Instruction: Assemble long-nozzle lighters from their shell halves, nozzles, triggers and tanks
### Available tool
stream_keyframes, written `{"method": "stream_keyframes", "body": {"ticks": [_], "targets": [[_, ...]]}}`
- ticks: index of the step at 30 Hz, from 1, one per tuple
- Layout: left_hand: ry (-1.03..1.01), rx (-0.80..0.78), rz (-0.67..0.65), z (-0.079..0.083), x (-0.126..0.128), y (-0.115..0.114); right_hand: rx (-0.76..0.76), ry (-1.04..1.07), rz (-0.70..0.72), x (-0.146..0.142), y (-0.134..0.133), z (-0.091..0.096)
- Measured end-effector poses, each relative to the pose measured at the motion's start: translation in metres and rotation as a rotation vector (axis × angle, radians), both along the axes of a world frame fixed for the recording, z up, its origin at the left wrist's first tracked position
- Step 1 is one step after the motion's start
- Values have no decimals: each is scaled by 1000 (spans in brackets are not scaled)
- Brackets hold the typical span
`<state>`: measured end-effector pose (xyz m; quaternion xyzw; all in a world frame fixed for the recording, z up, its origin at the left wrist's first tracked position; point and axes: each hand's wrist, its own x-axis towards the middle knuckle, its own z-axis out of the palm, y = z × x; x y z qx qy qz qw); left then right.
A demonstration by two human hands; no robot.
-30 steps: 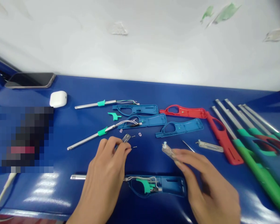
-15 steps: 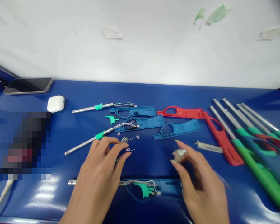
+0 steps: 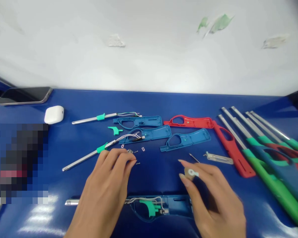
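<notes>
My left hand (image 3: pixel 106 185) hovers over the blue table (image 3: pixel 64 99), fingers curled around a small clear part (image 3: pixel 130 151) at its fingertips. My right hand (image 3: pixel 213 195) grips a clear fuel tube with a white valve cap (image 3: pixel 190 173), its end pointing at me. Below both hands lies an open blue lighter half-shell (image 3: pixel 164 205) with a green trigger, white wires and a metal nozzle. Tiny screws and clips (image 3: pixel 141 150) lie just past my left fingertips.
Blue shells (image 3: pixel 186 138), red shells (image 3: pixel 188 121), two metal nozzles with green collars (image 3: pixel 94 118) and a loose green trigger (image 3: pixel 114 130) lie beyond. Several assembled lighters (image 3: pixel 268 155) lie at the right. Another clear tube (image 3: pixel 220 158), a phone (image 3: pixel 23 95) and a white earbud case (image 3: pixel 54 114) lie around.
My right hand turned the clear tube from lying sideways to end-on toward me. My left hand drew in slightly over the small clear part. The view shifted a little.
</notes>
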<state>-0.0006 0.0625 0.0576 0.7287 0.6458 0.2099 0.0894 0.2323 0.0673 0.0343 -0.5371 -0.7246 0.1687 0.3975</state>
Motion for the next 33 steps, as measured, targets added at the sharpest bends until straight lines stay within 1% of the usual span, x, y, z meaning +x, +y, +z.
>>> {"method": "stream_keyframes", "body": {"ticks": [2, 5, 7, 11, 13, 17, 20, 24, 26, 33], "targets": [[-171, 7, 65, 7, 5, -1, 10, 14, -2, 0, 0, 0], [-442, -66, 164, 15, 15, -2, 28, 36, 13, -2, -2, 2], [-585, -106, 205, 17, 21, -2, 20, 63, 29, -6, -3, 4], [-804, -190, 246, 21, 33, -2, 9, 146, 108, -15, -7, 9], [-897, -229, 258, 21, 38, -2, 7, 164, 151, -17, -8, 10], [-1052, -289, 256, 19, 43, -3, -16, 173, 189, -17, -9, 9], [-1135, -333, 249, 16, 46, -5, -9, 170, 208, -16, -9, 9], [-1207, -359, 191, 14, 48, -4, -20, 181, 139, -18, -10, 9], [-1233, -380, 164, 15, 49, -4, -9, 171, 132, -18, -11, 8], [-1218, -369, 209, 17, 51, -5, 25, 91, 173, -9, -8, 7]]}}
